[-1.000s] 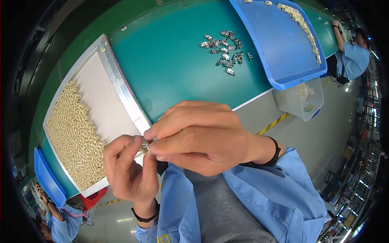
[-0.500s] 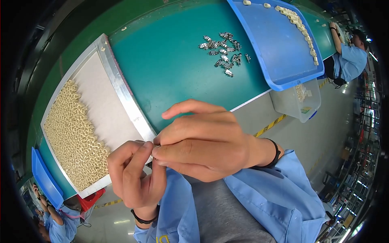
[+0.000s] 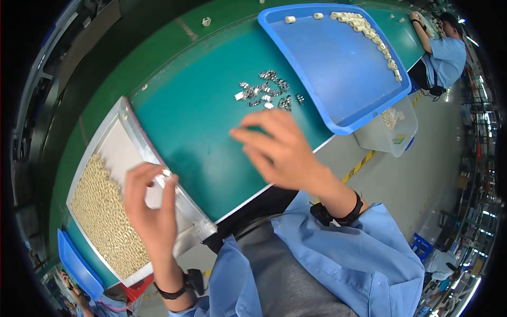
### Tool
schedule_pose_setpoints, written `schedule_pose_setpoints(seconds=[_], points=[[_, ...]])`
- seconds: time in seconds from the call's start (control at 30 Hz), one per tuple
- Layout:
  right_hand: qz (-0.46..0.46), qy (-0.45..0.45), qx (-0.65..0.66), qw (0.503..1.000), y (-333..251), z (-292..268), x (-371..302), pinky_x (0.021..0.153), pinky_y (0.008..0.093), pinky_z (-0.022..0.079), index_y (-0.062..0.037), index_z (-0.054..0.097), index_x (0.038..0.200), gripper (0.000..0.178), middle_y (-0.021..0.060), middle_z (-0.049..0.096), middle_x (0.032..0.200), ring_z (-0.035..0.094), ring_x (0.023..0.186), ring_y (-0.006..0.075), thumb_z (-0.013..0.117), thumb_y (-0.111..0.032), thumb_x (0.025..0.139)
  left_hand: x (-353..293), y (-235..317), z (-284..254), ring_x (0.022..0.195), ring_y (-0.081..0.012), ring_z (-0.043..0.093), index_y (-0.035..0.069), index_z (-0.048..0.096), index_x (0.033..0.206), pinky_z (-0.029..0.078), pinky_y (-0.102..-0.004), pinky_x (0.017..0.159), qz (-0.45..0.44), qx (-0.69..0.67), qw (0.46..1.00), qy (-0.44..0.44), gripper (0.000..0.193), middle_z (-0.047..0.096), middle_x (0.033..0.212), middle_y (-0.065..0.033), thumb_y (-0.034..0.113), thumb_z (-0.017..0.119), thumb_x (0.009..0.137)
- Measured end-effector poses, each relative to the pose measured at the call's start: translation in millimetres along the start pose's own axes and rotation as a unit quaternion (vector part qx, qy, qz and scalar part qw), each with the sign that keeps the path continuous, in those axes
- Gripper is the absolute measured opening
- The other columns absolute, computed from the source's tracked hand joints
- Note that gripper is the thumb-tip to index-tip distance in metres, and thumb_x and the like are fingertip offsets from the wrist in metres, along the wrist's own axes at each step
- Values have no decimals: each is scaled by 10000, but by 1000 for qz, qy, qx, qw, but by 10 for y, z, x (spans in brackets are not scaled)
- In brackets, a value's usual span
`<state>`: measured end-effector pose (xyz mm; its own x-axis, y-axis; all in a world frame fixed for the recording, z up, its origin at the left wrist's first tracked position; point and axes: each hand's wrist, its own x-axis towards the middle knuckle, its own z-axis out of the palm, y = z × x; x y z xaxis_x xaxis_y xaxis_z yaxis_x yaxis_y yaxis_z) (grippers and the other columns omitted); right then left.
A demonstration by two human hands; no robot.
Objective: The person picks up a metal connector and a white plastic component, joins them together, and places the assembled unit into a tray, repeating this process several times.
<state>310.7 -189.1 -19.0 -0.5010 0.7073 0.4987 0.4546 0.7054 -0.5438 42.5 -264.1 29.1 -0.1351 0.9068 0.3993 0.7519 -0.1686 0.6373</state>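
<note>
My left hand [image 3: 149,211] is raised over the right edge of a metal-framed tray [image 3: 198,224]. Between its thumb and fingertips it pinches a small shiny metal part [image 3: 166,173]. To the right, my right hand [image 3: 285,153] hovers above the green table with its fingers apart, and I see nothing in it. Just beyond that hand lies a loose cluster of small silvery metal parts [image 3: 268,91]. The framed tray holds a dense layer of small cream ring-shaped pieces [image 3: 105,219] on its left side.
A blue tray [image 3: 338,68] at the far right holds cream cylindrical pieces along its far and right edges. Below it stands a clear plastic bin [image 3: 404,129]. Another blue tray [image 3: 79,264] is at the lower left. Co-workers sit at both ends of the table [image 3: 211,158].
My hands, together half a second ago, have separated. The left moved up and left with the metal part; the right moved up toward the metal parts. The view has also shifted.
</note>
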Motion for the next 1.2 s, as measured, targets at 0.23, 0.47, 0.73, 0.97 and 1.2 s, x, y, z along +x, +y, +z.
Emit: schedule_pose_setpoints(seconds=[0.23,0.47,0.73,0.97,1.2], points=[[61,47,-143,987,402,-24,341,1044,473,440,-59,764,1091,252,107,635,1210,590,1150,307,768,-75,840,1408,-582,420,889,-187,615,-6,717,1052,495,-335,818,-9,24,996,-83,204,692,939,-80,93,779,885],[48,-9,-186,981,528,166,474,1089,486,415,-67,763,1034,199,87,631,1189,584,1163,281,784,-87,837,2371,-1249,1111,840,-159,620,-11,729,1063,535,-323,827,-43,42,993,-105,225,717,909,-61,106,795,882],[-1,75,-77,994,527,218,464,1065,477,417,-82,769,1018,184,15,647,920,635,975,210,814,-97,839,2446,-1404,1340,860,-149,657,-9,741,1058,551,-314,844,-76,-3,995,-71,247,734,911,-58,137,821,875],[-27,71,-34,997,486,180,471,933,434,421,-83,777,1007,188,34,666,852,627,832,208,827,-73,826,2305,-1347,1111,987,-202,695,-6,712,1183,552,-344,913,-71,27,994,-76,390,749,1062,-106,186,835,866],[-65,74,49,994,569,117,399,875,416,449,-38,767,999,173,73,692,864,640,822,244,804,-13,832,1583,-619,-496,1031,-211,694,5,707,1177,518,-399,970,36,94,994,-42,286,737,1116,-105,178,734,950]])
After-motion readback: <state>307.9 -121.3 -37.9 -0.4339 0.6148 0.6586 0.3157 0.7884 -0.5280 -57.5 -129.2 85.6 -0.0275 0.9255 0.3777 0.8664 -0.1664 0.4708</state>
